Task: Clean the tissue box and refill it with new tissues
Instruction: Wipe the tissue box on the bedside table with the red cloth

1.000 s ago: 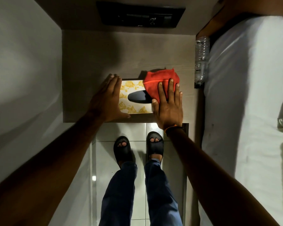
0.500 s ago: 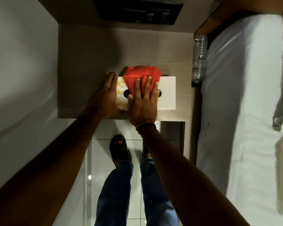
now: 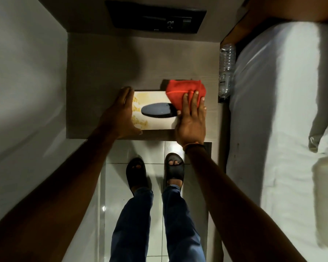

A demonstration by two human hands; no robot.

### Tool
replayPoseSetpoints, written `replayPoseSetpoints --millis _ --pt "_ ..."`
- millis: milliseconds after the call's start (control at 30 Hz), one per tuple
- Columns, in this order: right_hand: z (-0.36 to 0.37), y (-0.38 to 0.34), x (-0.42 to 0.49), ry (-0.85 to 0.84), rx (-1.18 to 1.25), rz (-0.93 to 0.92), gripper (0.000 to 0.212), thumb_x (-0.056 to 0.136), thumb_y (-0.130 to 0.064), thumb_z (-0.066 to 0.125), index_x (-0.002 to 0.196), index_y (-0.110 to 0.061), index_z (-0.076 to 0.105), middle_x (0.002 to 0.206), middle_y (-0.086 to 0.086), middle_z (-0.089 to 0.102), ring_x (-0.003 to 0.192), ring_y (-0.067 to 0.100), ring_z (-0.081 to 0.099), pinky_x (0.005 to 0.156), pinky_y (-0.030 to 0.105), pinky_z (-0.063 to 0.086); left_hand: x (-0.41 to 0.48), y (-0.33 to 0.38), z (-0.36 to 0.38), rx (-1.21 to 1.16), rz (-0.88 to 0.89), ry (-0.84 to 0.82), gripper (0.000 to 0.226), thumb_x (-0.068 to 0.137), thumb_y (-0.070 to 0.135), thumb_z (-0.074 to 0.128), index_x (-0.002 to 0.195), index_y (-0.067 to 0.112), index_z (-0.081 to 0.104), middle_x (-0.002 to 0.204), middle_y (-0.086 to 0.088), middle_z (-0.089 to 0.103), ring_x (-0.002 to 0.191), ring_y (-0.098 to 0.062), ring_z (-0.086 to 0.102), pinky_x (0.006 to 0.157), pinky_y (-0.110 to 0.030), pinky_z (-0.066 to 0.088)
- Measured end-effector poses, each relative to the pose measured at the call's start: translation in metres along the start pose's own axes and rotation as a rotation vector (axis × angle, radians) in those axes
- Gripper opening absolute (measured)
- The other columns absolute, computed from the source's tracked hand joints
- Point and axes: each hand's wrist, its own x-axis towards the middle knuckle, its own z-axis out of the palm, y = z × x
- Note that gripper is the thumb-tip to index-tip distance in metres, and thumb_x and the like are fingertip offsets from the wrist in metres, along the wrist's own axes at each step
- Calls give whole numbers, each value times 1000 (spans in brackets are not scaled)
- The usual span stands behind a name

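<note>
A white tissue box [image 3: 155, 100] with yellow print and a dark oval slot lies flat on the grey-brown bedside table [image 3: 112, 69], near its front edge. My left hand [image 3: 121, 114] is pressed against the box's left end, fingers together, steadying it. A red cloth [image 3: 180, 91] covers the box's right end. My right hand [image 3: 191, 118] lies flat on the cloth, fingers spread, pressing it onto the box top. No tissues show in the slot.
A clear plastic water bottle [image 3: 226, 70] lies in the gap between table and bed. A white-sheeted bed [image 3: 282, 110] fills the right side. A black panel [image 3: 155, 17] sits at the table's back. A wall rises at left; my feet stand on tiled floor.
My right hand slid the red cloth from the middle of the box top back to its right end, uncovering the oval slot. My left hand stayed at the left end.
</note>
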Motion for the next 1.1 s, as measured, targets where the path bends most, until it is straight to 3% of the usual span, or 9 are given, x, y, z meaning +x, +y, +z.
replayPoseSetpoints --millis 200,433,600,667,767,867,1000,1100 --pt "9 -17 5 44 23 209 61 106 -27 35 162 -7 21 170 21 9 157 44 10 125 58 16 -2 -1 1 1 12 16 150 52 52 97 163 12 3 172 -5 2 158 -24 5 118 -46 33" --pt "31 -57 -10 19 25 -25 60 107 -28 39 161 -7 25 168 22 16 156 45 11 128 56 11 -2 2 -1 -20 37 46 148 50 54 96 162 5 11 170 -12 11 158 -27 9 120 -46 32" --pt "38 -77 -17 -109 46 -146 64 107 -42 19 162 -9 22 170 17 14 158 37 9 129 52 10 0 3 2 -59 20 51 155 45 52 98 162 9 7 170 -10 11 157 -27 13 117 -47 34" --pt "30 -58 -17 -110 28 -177 63 107 -39 22 161 -7 24 169 18 17 157 38 12 129 54 11 2 0 2 -41 22 44 152 48 55 96 162 11 7 171 -8 10 158 -27 11 116 -51 36" --pt "11 -14 -12 -40 -5 -78 58 108 -28 37 161 -8 24 170 18 16 158 38 13 127 55 14 2 -3 2 -17 8 5 152 49 54 97 162 14 5 172 -5 5 158 -27 8 116 -53 36" --pt "-6 16 -7 10 -17 38 59 107 -27 36 161 -8 24 170 18 15 157 39 15 127 53 12 2 -2 2 4 1 1 153 48 55 98 162 15 4 172 -4 4 157 -27 11 115 -51 38" --pt "-1 1 -4 37 48 207 61 107 -29 33 162 -5 18 169 23 11 157 42 13 127 55 14 2 -3 4 -11 -6 4 154 47 53 99 163 14 4 172 -4 3 158 -26 9 117 -48 35" --pt "9 -14 -6 58 -1 208 62 107 -30 34 162 -5 18 170 22 11 157 43 9 127 54 14 3 -3 7 -15 1 7 155 46 53 99 162 12 5 172 -6 4 158 -26 6 119 -47 31"
